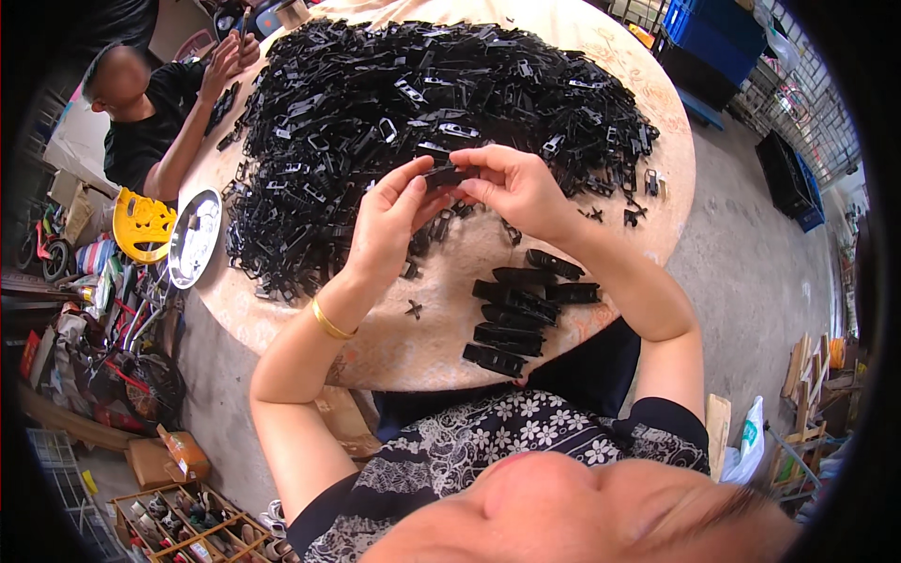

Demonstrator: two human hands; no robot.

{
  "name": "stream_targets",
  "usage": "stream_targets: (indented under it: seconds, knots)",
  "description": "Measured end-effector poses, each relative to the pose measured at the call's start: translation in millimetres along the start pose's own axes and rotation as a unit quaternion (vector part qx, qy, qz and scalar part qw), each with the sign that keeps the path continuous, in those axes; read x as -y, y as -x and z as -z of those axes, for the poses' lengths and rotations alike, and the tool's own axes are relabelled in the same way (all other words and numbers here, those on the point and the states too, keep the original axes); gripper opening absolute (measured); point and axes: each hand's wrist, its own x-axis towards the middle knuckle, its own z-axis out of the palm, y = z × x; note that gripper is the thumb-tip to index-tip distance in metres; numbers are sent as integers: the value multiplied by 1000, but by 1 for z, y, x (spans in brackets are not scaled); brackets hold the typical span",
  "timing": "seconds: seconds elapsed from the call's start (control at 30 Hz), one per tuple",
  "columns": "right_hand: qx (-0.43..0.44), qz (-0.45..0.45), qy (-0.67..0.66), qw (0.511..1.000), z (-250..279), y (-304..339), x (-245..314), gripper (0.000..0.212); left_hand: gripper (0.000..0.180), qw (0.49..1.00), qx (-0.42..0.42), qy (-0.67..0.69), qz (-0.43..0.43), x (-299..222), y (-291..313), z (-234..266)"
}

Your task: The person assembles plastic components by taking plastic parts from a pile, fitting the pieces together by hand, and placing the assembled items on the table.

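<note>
Saw nearest the camera, along the lower edge, part of the wearer's own head [582, 516], with a dark flowered top [535, 427] just beyond. Noted at far left a small red bike [49, 246], then a yellow openwork plastic item [131, 225] and a co-worker [150, 136] in black beside the pale table [422, 352], with raised hands [221, 64] close together (too small to read their grip). Found lower on that side a cardboard box [155, 464] above a shoe rack [192, 530], and at the table's left edge a silver tray [183, 263] with small things in it. Saw a broad heap of black parts [328, 122] across the table's middle and far side.

Found the left hand [392, 211], with a gold bracelet [331, 321] below it, nearly closed, thumb and fingers pinching the left end of a black piece [441, 178]. Spotted beneath a loose cross-shaped part [414, 309] on the cloth. Placed the black piece between both hands, above the heap's near edge, partly covered by fingers. Found the right hand [521, 192] likewise nearly closed, pinching the right end. Noted nearer the front edge a group of longer black pieces [511, 314], side by side. Saw farther right blue crates [718, 38], a dark crate [786, 178] and a white bag [746, 450].
</note>
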Motion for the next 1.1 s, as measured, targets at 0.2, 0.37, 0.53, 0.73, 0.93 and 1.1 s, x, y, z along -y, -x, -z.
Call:
stream_targets:
  seconds: [0.2, 0.37, 0.53, 0.73, 0.93, 1.1]
  knots:
    - [-5, 37, 150, 988, 1, 3, 7, 25, 34, 999, -14, -31, -14, 2, 2, -1]
    - [-3, 221, 359, 907, 6, 3, 5, 28, 34, 998, -17, -62, -15, 2, 3, -4]
    - [6, 284, 453, 845, 2, 8, 9, 26, 34, 998, 4, -56, 2, 4, 4, -1]
    - [24, 292, 510, 809, 5, 9, 12, 23, 37, 998, 50, -39, 14, 1, 3, 3]
    - [8, 58, 283, 957, 22, -3, 28, 44, 39, 997, 75, -28, -9, -10, 1, 1]
    - [101, -10, 515, 851, 37, 0, 34, 41, 37, 994, 48, -95, 5, -9, 5, -1]
